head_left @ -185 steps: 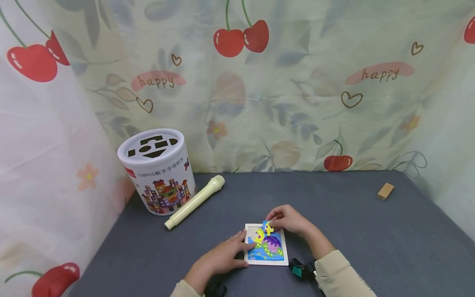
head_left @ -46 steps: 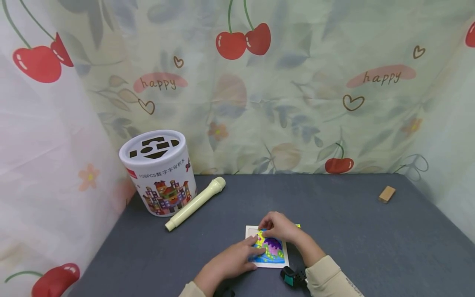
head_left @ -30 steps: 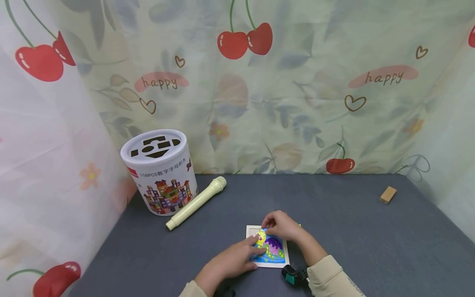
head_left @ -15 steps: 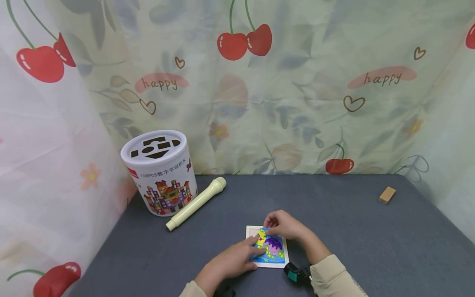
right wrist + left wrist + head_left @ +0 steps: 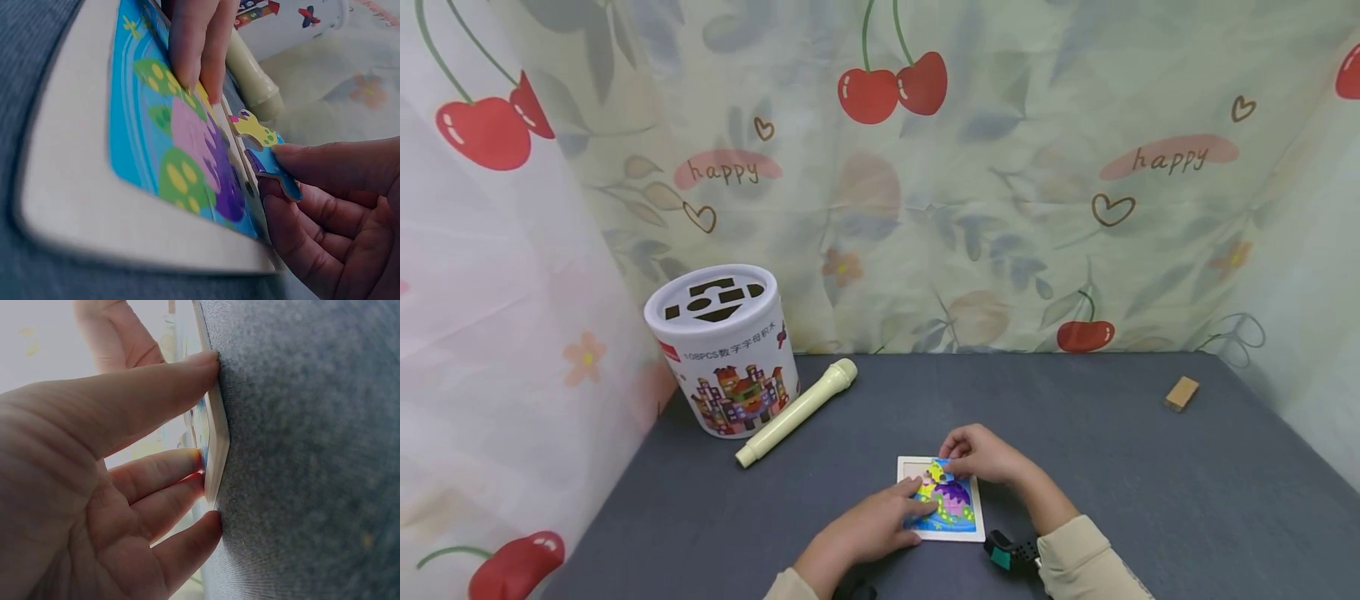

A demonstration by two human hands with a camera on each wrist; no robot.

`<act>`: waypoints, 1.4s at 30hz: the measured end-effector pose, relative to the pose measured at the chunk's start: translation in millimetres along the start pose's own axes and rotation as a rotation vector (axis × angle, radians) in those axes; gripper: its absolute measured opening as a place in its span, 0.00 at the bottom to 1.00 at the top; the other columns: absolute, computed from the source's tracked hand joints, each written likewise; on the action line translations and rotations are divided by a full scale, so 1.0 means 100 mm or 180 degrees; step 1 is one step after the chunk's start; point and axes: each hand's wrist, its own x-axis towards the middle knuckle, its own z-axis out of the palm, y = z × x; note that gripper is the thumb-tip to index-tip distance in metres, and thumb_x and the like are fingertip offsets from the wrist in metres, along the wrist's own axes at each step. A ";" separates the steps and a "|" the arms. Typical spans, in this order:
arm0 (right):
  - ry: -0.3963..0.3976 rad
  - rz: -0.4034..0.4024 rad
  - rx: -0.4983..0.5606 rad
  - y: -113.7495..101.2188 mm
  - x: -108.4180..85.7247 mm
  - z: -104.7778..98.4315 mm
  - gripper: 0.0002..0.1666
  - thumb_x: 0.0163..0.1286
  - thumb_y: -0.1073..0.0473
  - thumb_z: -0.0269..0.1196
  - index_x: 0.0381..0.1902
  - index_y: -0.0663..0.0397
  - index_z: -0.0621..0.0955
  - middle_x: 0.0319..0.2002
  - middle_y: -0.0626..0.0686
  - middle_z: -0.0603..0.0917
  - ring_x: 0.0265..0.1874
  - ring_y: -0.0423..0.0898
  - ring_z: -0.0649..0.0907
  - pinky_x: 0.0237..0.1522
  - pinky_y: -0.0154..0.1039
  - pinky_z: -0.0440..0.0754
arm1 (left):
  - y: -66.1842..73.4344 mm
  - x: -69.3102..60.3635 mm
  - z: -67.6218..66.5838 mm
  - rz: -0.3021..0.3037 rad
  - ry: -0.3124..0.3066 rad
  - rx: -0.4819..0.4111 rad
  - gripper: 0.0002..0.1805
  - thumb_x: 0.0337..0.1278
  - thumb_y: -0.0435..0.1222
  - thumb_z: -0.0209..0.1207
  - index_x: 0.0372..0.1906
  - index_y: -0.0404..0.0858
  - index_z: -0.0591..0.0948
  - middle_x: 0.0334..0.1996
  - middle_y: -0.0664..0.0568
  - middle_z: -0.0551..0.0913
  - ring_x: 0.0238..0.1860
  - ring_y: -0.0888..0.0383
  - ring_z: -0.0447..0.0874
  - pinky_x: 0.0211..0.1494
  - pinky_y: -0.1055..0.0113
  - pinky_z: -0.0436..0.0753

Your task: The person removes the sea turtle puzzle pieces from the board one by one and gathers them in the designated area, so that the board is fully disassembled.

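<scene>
A small jigsaw puzzle [image 5: 955, 504] in a pale wooden frame [image 5: 940, 537] lies on the table, with pink, purple, green and blue artwork. Bare wood shows in its upper left corner. My left hand [image 5: 874, 518] rests along the left side; its fingertips press the picture, and its thumb [image 5: 187, 372] touches the frame's edge in the left wrist view. Over the top of the puzzle my right hand [image 5: 988, 457] pinches a puzzle piece [image 5: 265, 147] between thumb and fingers. This piece is yellow and blue with a dark eye, and tilts up above the board in the right wrist view.
A white block bucket [image 5: 722, 350] with a slotted lid stands at the back left. Against its front lies a cream toy microphone [image 5: 797, 412]. A small wooden block [image 5: 1182, 393] sits far right. Patterned cloth [image 5: 925, 208] hangs behind the dark table [image 5: 1075, 417].
Over the last second my right hand shifts slightly right, with the pinched piece tilting up. About six seconds ago it held a blue piece with a yellow fish; my left hand then lay farther left.
</scene>
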 end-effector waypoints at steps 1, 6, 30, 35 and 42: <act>0.0004 0.0005 0.0003 0.01 -0.01 -0.01 0.05 0.60 0.67 0.63 0.33 0.66 0.80 0.22 0.49 0.79 0.21 0.39 0.77 0.25 0.34 0.78 | 0.00 0.00 0.00 -0.0006 0.0004 0.0008 0.24 0.55 0.41 0.62 0.60 0.52 0.76 0.68 0.47 0.65 0.67 0.54 0.65 0.64 0.62 0.71; 0.0032 -0.0039 0.0077 0.05 -0.07 -0.09 0.06 0.61 0.68 0.62 0.34 0.69 0.80 0.23 0.52 0.80 0.21 0.39 0.78 0.25 0.36 0.80 | -0.01 0.01 0.02 -0.0014 0.0020 0.0039 0.24 0.55 0.41 0.62 0.60 0.52 0.76 0.67 0.47 0.66 0.67 0.53 0.65 0.65 0.61 0.70; 0.0365 0.0098 0.0126 0.34 -0.35 -0.48 0.10 0.62 0.65 0.62 0.37 0.71 0.79 0.26 0.53 0.81 0.24 0.42 0.79 0.29 0.36 0.81 | 0.01 0.01 0.01 -0.0087 -0.0026 0.0032 0.25 0.56 0.42 0.62 0.61 0.53 0.75 0.68 0.48 0.66 0.68 0.53 0.64 0.66 0.60 0.69; 0.0419 0.0174 0.0134 0.40 -0.41 -0.53 0.11 0.62 0.65 0.62 0.38 0.70 0.79 0.26 0.53 0.81 0.26 0.43 0.78 0.29 0.35 0.81 | 0.00 0.01 0.02 -0.0084 -0.0014 0.0040 0.25 0.56 0.42 0.62 0.61 0.54 0.75 0.68 0.48 0.65 0.68 0.53 0.63 0.66 0.60 0.68; 0.0430 0.0184 0.0177 0.50 -0.52 -0.64 0.12 0.63 0.64 0.61 0.39 0.72 0.79 0.27 0.53 0.81 0.25 0.40 0.78 0.29 0.35 0.81 | 0.00 0.00 0.02 -0.0018 0.0067 0.0072 0.25 0.55 0.41 0.62 0.60 0.52 0.75 0.67 0.46 0.66 0.68 0.52 0.64 0.66 0.61 0.68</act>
